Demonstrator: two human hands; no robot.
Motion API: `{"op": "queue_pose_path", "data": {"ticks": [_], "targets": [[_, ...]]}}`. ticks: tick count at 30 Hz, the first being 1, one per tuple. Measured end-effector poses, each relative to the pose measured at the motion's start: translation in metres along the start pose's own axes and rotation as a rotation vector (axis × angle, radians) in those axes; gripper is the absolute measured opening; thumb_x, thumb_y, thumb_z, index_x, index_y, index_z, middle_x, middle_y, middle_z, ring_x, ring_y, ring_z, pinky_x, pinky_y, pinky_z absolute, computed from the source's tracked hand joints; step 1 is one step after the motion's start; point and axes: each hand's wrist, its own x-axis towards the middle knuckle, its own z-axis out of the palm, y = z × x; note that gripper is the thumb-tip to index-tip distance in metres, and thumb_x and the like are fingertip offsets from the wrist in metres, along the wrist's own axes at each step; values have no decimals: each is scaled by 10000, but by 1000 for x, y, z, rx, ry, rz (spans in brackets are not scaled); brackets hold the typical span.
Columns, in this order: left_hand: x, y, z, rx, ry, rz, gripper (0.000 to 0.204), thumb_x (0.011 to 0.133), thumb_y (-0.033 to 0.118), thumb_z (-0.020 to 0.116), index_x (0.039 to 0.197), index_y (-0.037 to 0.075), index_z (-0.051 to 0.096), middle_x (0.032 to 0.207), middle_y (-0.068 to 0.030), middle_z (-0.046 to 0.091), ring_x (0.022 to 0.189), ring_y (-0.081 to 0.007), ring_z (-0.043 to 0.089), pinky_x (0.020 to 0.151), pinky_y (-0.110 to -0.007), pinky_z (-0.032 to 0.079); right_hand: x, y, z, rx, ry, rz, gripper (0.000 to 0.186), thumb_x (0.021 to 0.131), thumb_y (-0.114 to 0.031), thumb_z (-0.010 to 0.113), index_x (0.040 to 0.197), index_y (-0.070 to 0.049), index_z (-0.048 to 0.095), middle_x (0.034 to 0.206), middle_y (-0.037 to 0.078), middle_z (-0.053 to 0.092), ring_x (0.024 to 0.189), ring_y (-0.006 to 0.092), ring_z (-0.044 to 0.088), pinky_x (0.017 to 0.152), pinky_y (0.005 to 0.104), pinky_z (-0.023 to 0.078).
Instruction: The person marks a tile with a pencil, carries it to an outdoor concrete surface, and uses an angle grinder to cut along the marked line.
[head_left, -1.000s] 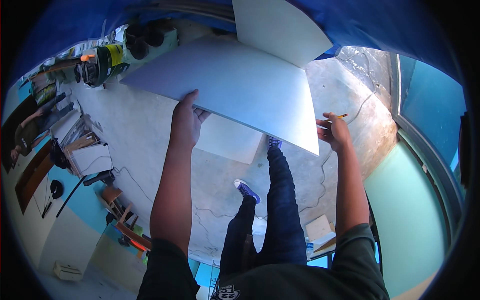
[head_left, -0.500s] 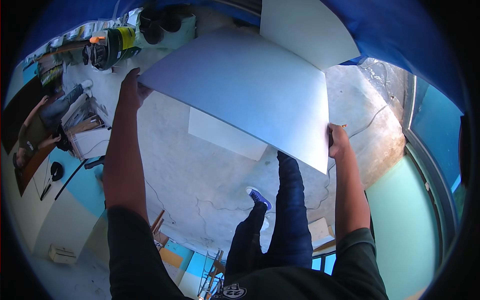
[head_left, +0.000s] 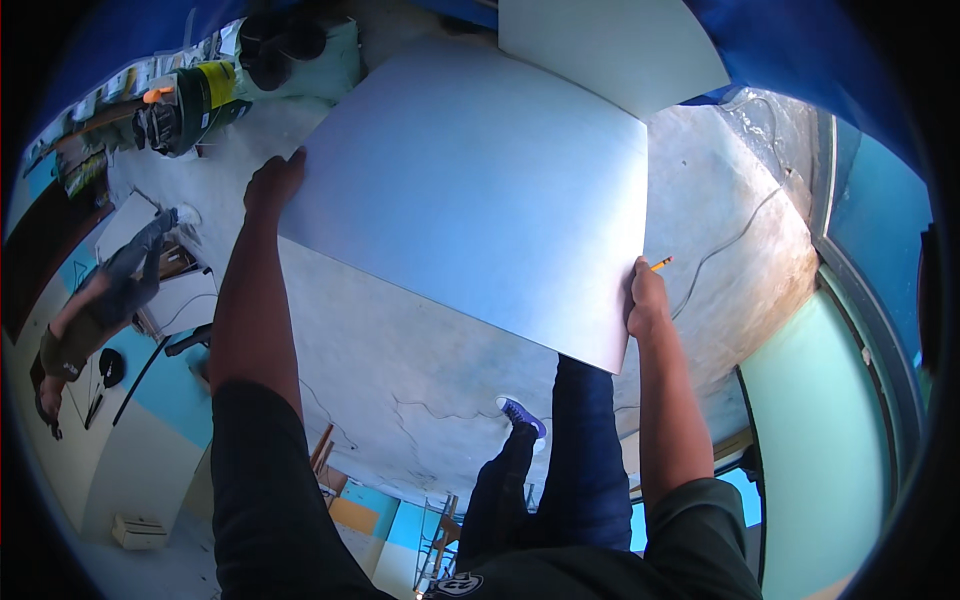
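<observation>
A large flat white board (head_left: 470, 200) spreads out in front of me, its near edge over my right leg. My left hand (head_left: 272, 188) is closed on its left edge. With my right hand (head_left: 648, 298) I grip the right edge close to the near corner. A yellow-orange pencil (head_left: 661, 264) juts from the fingers of that right hand. Beyond the far edge, a second pale board (head_left: 610, 55) stands up at an angle. The fingers under the board are hidden.
At the left, another person (head_left: 110, 280) walks or leans near a white box-like thing (head_left: 180, 300). Dark and yellow bags (head_left: 200, 100) lie at the far left. A cable (head_left: 735, 240) snakes over the pale floor (head_left: 430, 350). A glass door frame (head_left: 822, 200) borders the right.
The board has come nearer and lower, its near edge covering the white piece seen below it before. Both hands moved with it, the right one leftward. The other person at left has shifted posture.
</observation>
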Motion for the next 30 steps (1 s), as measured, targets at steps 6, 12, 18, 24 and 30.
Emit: {"op": "queue_pose_path", "data": {"ticks": [6,12,18,24,30], "targets": [[-45,-73,52,-57,16,-35,785,940,688,415,1267,12,645,1293,-292,623,1235,-465,576,1058,-524,442,-33,25,0,-336,195,-211,508,1042,-311,478,1122,178,592,990,182,651,895,228,608,813,399,487],[-157,-199,154,-278,-24,-95,775,905,686,506,1143,-25,703,1168,-294,676,1160,-437,628,1013,-480,475,-100,146,-43,-392,317,-327,506,1040,-346,471,1068,139,614,936,178,662,835,246,599,766,415,481],[-221,-366,255,-491,-104,-125,722,907,627,555,1136,-41,704,1134,-273,697,1099,-425,659,976,-455,493,-170,313,-45,-547,417,-453,508,1017,-353,483,918,122,634,786,184,644,735,267,595,712,446,458],[-205,-470,371,-542,-91,-44,657,926,573,570,1092,-44,722,1076,-263,714,1047,-401,678,942,-451,498,-175,488,2,-567,509,-497,474,1012,-337,492,890,102,621,730,124,603,699,203,547,670,421,436],[-135,-508,521,-703,61,-22,668,920,570,624,1049,-78,725,1003,-255,724,947,-376,693,882,-449,498,-66,596,50,-424,462,-555,512,1014,-362,497,721,57,527,618,89,507,624,169,447,599,420,383]]}}
